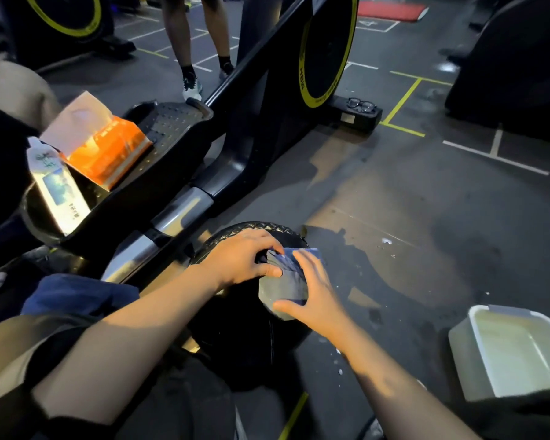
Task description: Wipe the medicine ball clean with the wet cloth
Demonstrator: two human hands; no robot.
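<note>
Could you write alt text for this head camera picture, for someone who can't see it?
Seen from above, a person's left hand and right hand hold a blue-grey cloth on top of a black medicine ball on a gym floor. A white basin sits to the right; an orange tissue pack rests on an exercise machine to the left.

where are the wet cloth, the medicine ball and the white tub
wet cloth [284, 285], head view, middle of its pale folded face
medicine ball [254, 231], head view, textured top edge
white tub [477, 322], head view, left rim
</note>
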